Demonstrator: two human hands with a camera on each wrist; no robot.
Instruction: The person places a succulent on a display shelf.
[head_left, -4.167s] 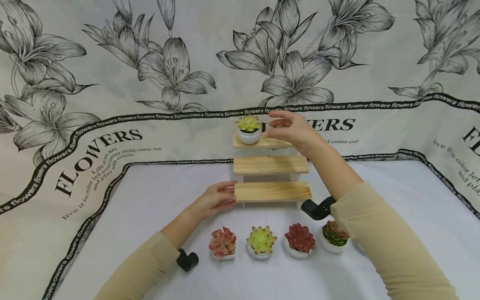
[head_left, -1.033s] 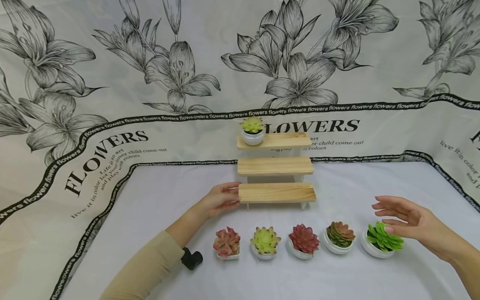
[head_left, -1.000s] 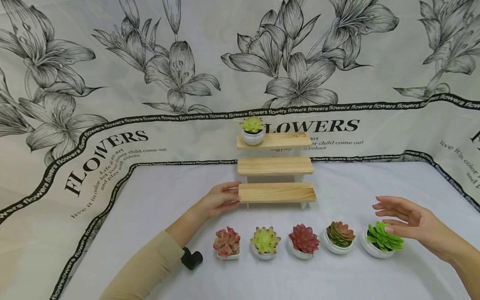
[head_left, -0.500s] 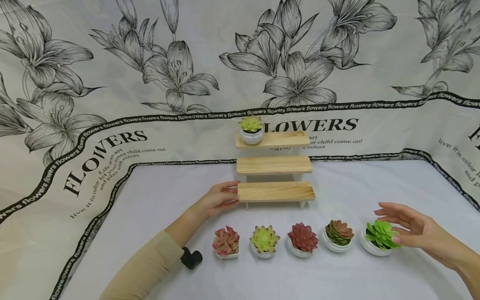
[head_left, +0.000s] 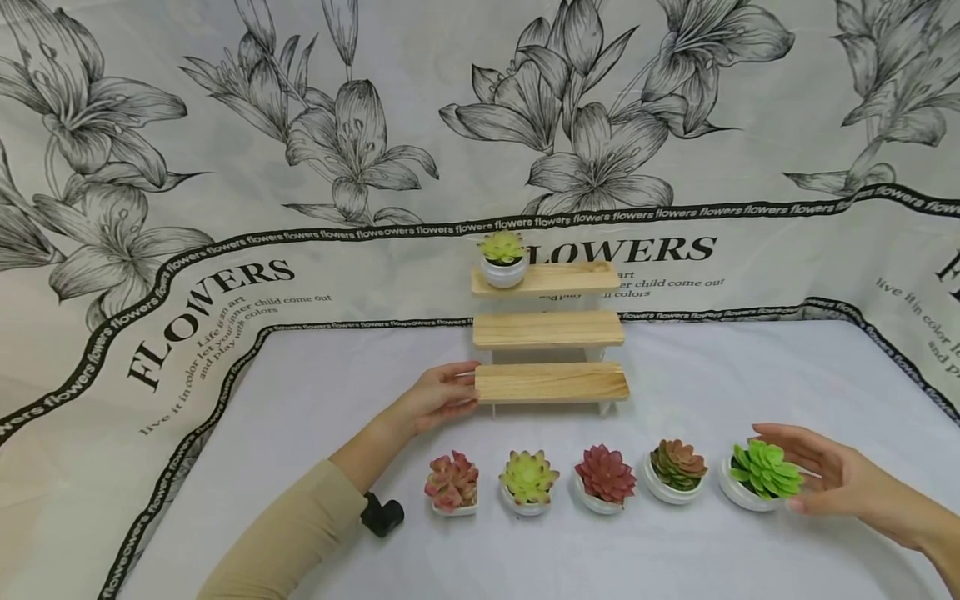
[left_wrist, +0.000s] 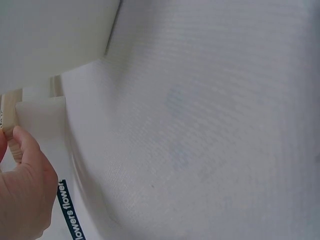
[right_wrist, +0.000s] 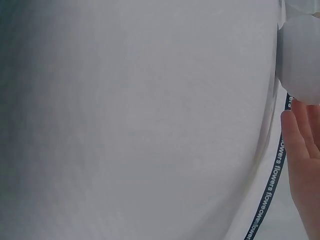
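Note:
In the head view, my left hand (head_left: pixel 435 398) holds the left end of the lowest wooden shelf (head_left: pixel 551 383) of a three-tier stand; the left wrist view shows fingers and thumb of this hand (left_wrist: pixel 27 182) pinching the wood's edge (left_wrist: pixel 10 112). My right hand (head_left: pixel 840 477) is at the right side of a bright green succulent (head_left: pixel 767 468) in a white pot (head_left: pixel 738 493), thumb near the front and fingers behind. Its fingers look relaxed, and whether they touch the pot is unclear. In the right wrist view the hand (right_wrist: pixel 302 160) lies just below the pale pot (right_wrist: pixel 300 60).
A yellow-green succulent (head_left: pixel 502 247) stands on the left of the top shelf (head_left: pixel 573 278). The middle shelf (head_left: pixel 547 330) is below. Left of the green plant stand a brown-green (head_left: pixel 678 465), a dark red (head_left: pixel 606 475), a yellow-green (head_left: pixel 529 477) and a pink succulent (head_left: pixel 452 481).
My right hand has come from beside the top shelf down to the green succulent, then lowered along its right side. My left hand stays at the lowest shelf's end.

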